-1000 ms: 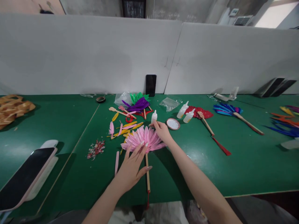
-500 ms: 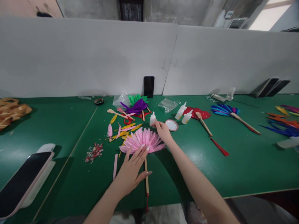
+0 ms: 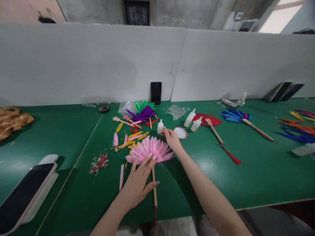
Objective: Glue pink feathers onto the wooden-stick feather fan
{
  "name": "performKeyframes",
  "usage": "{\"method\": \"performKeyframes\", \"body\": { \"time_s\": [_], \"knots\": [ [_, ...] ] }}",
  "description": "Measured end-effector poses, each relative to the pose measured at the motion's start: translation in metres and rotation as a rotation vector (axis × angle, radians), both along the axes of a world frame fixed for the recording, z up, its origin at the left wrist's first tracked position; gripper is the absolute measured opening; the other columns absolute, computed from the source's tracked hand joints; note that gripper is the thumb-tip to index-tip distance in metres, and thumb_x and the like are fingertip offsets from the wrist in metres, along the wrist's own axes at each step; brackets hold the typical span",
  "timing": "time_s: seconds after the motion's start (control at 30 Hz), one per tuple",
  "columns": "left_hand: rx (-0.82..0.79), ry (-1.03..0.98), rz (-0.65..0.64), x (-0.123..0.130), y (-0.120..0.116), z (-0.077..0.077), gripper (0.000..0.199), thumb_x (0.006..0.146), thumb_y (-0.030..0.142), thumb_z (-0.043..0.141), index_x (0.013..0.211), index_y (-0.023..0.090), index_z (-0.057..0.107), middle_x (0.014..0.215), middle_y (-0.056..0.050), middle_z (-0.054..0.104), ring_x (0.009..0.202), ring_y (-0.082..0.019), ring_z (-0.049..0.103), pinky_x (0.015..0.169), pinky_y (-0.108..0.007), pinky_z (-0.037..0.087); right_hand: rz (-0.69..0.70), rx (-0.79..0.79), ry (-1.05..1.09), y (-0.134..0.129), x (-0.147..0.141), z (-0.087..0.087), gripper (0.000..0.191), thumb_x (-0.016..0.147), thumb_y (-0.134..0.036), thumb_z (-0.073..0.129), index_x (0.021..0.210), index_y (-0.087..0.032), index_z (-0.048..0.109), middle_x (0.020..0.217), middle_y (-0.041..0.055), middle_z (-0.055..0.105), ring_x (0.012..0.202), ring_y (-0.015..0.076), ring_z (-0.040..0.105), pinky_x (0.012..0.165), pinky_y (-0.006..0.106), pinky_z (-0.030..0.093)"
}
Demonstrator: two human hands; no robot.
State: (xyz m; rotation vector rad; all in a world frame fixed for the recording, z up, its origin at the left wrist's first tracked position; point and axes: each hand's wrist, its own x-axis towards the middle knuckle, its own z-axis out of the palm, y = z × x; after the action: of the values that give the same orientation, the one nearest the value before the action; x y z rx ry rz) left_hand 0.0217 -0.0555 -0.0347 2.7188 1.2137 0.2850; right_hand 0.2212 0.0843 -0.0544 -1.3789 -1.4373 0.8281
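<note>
A pink feather fan (image 3: 154, 147) lies on the green table, its wooden handle (image 3: 154, 193) pointing toward me with a red tassel at the end. My left hand (image 3: 139, 182) rests flat across the base of the feathers, fingers spread and thumb over the handle. Beyond the fan stands a small white glue bottle (image 3: 160, 126), upright with its nozzle up. The fingers of my right hand (image 3: 171, 139) are closed at the bottle's lower right side; part of the grip is hidden. A round dish (image 3: 180, 132) with a red rim sits just right of that hand.
Loose yellow and pink feathers (image 3: 129, 141) lie left of the fan, near a purple fan (image 3: 142, 113). Two more glue bottles (image 3: 190, 118), a red fan (image 3: 215, 120) and a blue fan (image 3: 233, 115) lie rightward. A phone (image 3: 156, 92) leans on the white partition (image 3: 98, 65).
The camera view has shifted slightly. Both hands keep nearly the same places, the left on the fan and the right at the glue bottle.
</note>
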Motion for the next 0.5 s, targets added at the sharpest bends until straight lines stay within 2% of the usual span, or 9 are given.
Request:
{"method": "performKeyframes", "body": {
  "time_s": [0.13, 0.27, 0.5],
  "knots": [
    [-0.003, -0.013, 0.014, -0.0001, 0.0, 0.0001, 0.063, 0.095, 0.042, 0.032, 0.146, 0.02, 0.003, 0.148, -0.005, 0.03, 0.138, -0.02, 0.021, 0.113, -0.046, 0.009, -0.013, -0.008, 0.004, 0.0006, 0.0009, 0.0012, 0.049, 0.087, -0.052, 0.038, 0.073, -0.015, 0.067, 0.081, 0.0107, 0.073, 0.08, 0.0224, 0.067, 0.078, 0.032, 0.049],
    [-0.004, -0.007, 0.015, -0.0007, -0.0004, -0.0009, 0.063, 0.095, 0.042, 0.031, 0.146, 0.02, 0.002, 0.149, -0.004, 0.028, 0.139, -0.02, 0.02, 0.113, -0.047, 0.007, -0.01, -0.036, -0.013, 0.0, 0.0017, 0.0006, 0.055, 0.087, -0.057, 0.035, 0.072, -0.015, 0.066, 0.077, 0.0108, 0.072, 0.068, 0.0209, 0.066, 0.066, 0.031, 0.051],
    [0.099, 0.043, -0.045, -0.0006, 0.0007, -0.0033, 0.061, 0.094, 0.045, 0.032, 0.146, 0.021, 0.011, 0.15, -0.004, 0.024, 0.139, -0.021, 0.019, 0.113, -0.045, 0.006, -0.011, -0.07, -0.038, 0.0016, 0.0081, 0.0009, 0.059, 0.087, -0.061, 0.033, 0.067, -0.016, 0.066, 0.071, 0.0086, 0.071, 0.06, 0.0184, 0.064, 0.059, 0.028, 0.05]
  ]
}}
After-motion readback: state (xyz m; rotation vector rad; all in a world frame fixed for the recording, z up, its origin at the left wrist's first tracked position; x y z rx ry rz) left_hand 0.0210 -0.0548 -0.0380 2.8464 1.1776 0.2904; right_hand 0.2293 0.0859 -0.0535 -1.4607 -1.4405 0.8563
